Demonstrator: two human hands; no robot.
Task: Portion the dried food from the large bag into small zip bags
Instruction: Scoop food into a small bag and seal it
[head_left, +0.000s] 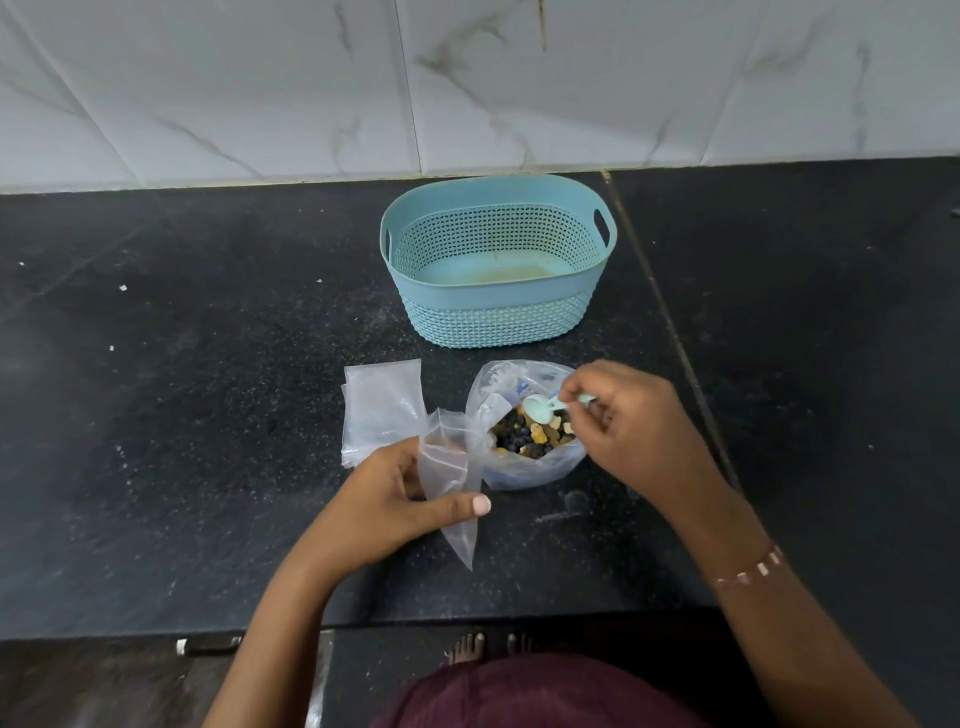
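Inside the large bag (524, 441), which stands open on the dark counter (208, 415), the dried food (524, 439) shows as dark and yellow pieces too small to name. The right hand (634, 431) hides most of the pale blue spoon (540, 408); its fingers pinch the handle, bowl over the food. The left hand (395, 499), thumb outstretched, holds a small zip bag (452, 478) just beside the large bag. More clear bags (382, 405) lie stacked behind; a blue basket (498, 312) stands farther back.
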